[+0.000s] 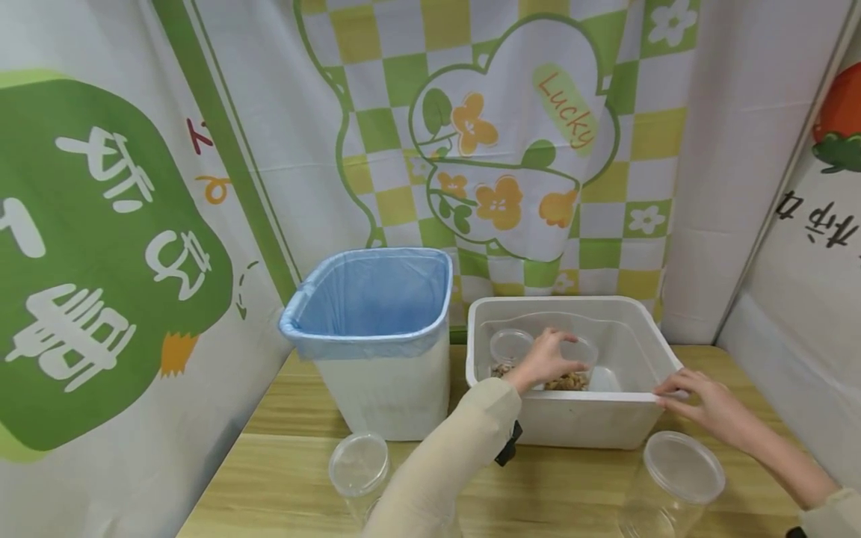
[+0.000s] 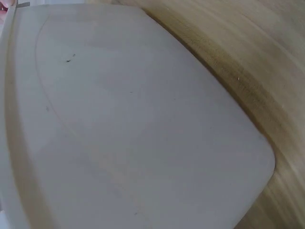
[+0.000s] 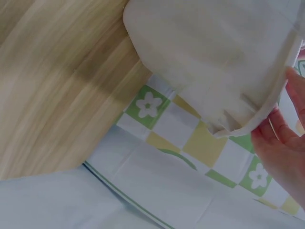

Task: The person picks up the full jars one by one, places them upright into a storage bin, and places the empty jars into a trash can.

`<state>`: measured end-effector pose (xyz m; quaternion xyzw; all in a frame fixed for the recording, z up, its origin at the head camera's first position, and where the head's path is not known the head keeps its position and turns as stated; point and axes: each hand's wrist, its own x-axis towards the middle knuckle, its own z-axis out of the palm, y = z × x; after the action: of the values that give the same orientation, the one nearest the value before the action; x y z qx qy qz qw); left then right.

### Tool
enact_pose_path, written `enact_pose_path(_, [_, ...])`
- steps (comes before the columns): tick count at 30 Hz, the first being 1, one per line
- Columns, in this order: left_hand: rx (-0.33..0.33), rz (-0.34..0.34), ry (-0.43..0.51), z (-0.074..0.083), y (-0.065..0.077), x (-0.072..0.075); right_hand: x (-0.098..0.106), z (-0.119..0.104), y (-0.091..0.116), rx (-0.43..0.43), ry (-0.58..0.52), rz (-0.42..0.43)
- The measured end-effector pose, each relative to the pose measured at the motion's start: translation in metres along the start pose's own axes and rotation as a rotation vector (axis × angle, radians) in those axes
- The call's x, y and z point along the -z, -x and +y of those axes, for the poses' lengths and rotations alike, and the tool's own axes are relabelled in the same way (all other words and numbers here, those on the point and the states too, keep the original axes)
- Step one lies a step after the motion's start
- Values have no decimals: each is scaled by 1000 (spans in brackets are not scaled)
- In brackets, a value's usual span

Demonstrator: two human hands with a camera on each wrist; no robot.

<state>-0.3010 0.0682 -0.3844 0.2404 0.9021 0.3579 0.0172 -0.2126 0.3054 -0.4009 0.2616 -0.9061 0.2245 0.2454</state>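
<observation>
A white plastic tub [image 1: 578, 422] stands on the table. My left hand [image 1: 548, 359] reaches over its front wall, thumb and fingers bent around the top of a clear plastic jar [image 1: 588, 355] with brown, lumpy contents. Beside it in the tub is another clear jar [image 1: 511, 345], partly hidden by my hand and the front wall. My right hand [image 1: 699, 400] pinches the tub's rim at the front right corner; the right wrist view shows its fingers [image 3: 281, 126] on that rim. The tub's outer wall [image 2: 143, 114] fills most of the left wrist view.
Left of the tub stands a tall white bin [image 1: 397, 396] lined with a blue bag [image 1: 366, 291]. Two clear lidded jars, one front left [image 1: 359, 467] and one front right [image 1: 679, 478], stand on the wooden table [image 1: 538, 486]. Printed cloth [image 1: 511, 149] hangs behind.
</observation>
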Motion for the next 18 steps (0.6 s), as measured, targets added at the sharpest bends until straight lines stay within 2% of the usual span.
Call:
enact_pose_path(5, [3,-10,-84,6,2,5,6,-2,-4,5,49,-51])
enact_pose_path(12, [-27,-12,-23,15,9,19,16,-13,-6,-15,70,-43])
enact_pose_path(18, [-77,-39,-61,21,26,42,25,-27,-1,-6,23,-16])
